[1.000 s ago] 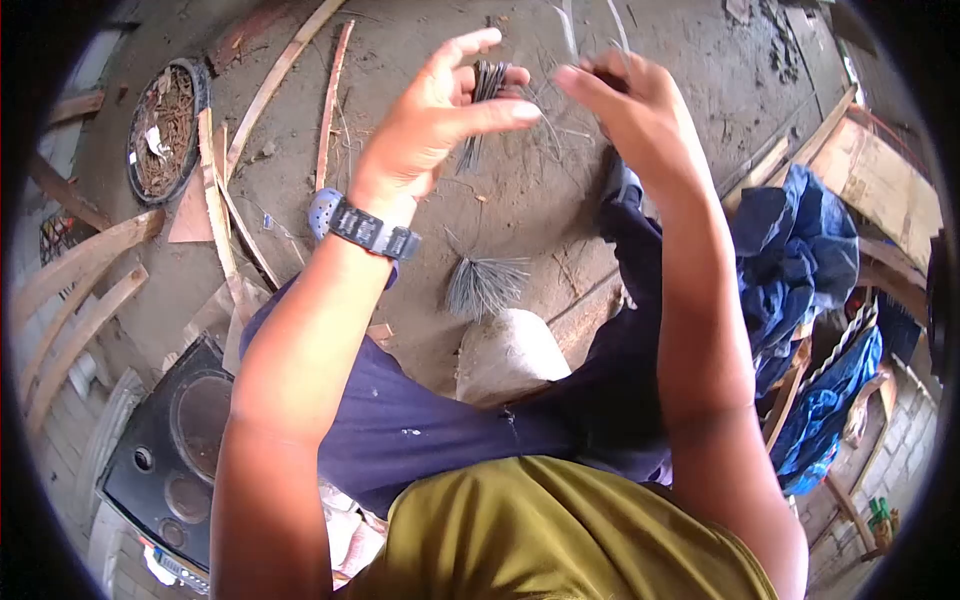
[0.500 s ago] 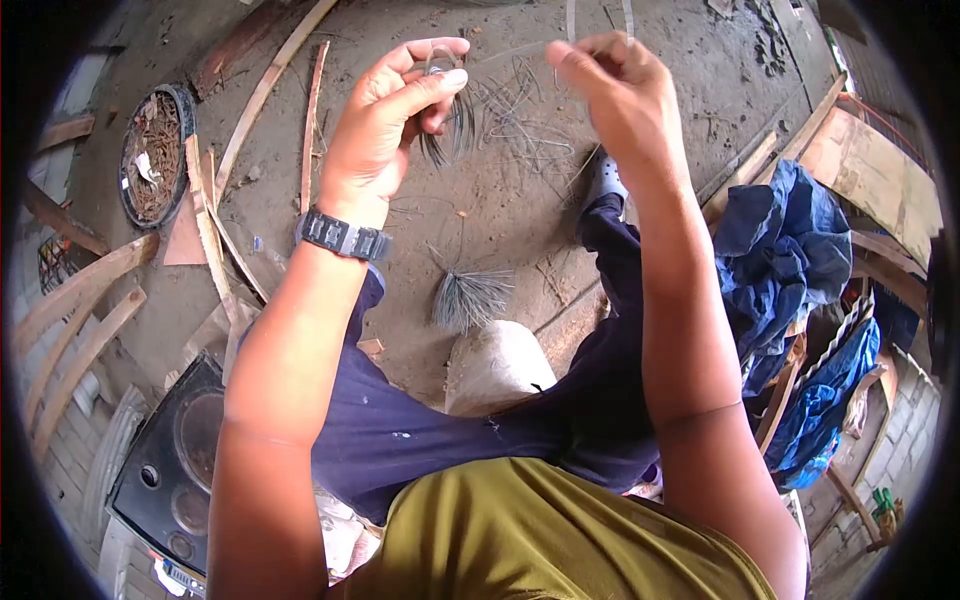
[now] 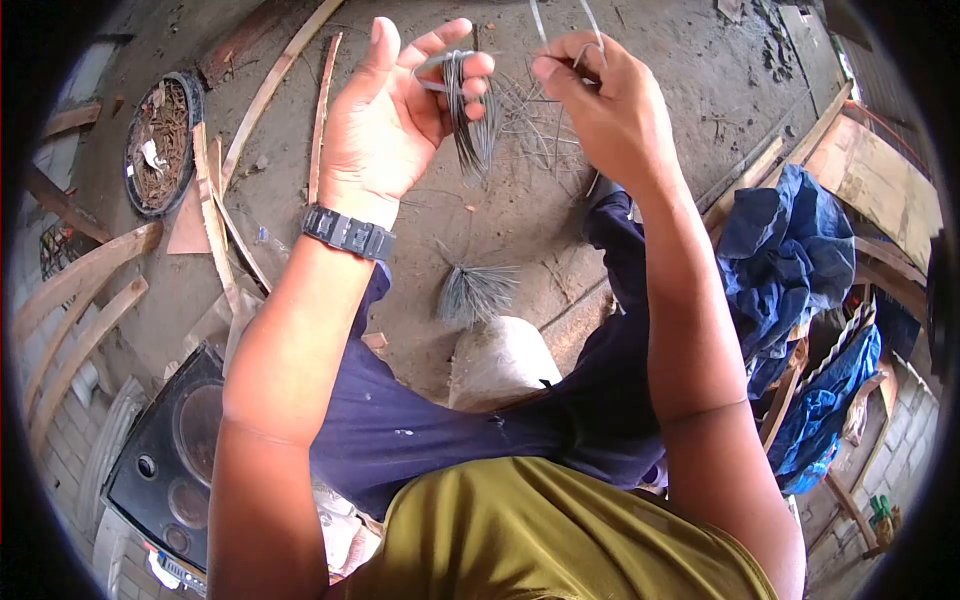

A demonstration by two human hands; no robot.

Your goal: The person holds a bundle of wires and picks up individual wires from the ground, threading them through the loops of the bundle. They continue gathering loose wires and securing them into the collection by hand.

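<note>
At the top middle, my left hand [image 3: 405, 115] is palm up with its thumb lifted away. A bundle of thin grey wires [image 3: 470, 135] hangs from its curled fingers, with a pale loop around its top. Across from it my right hand [image 3: 615, 110] pinches a thin, pale grey strip of wire [image 3: 540, 25], whose two lengths rise past the fingers to the top edge. A gap lies between the two hands. Lower down, a fanned bunch of cut wires [image 3: 478, 292] rests on the ground before a white rounded block [image 3: 503, 360] between my legs.
Loose wires [image 3: 540, 120] lie on the dirt floor beyond my hands. To the left are a black basin of rusty bits [image 3: 158, 150], wooden strips [image 3: 275, 85] and a black speaker [image 3: 170, 460]. Blue tarps [image 3: 785, 250] and boards [image 3: 870, 175] stand at right.
My left thumb has lifted off the wire bundle, and the fingers have spread. My right hand has shifted slightly downward with the strip. The strand seen between the hands no longer shows clearly.
</note>
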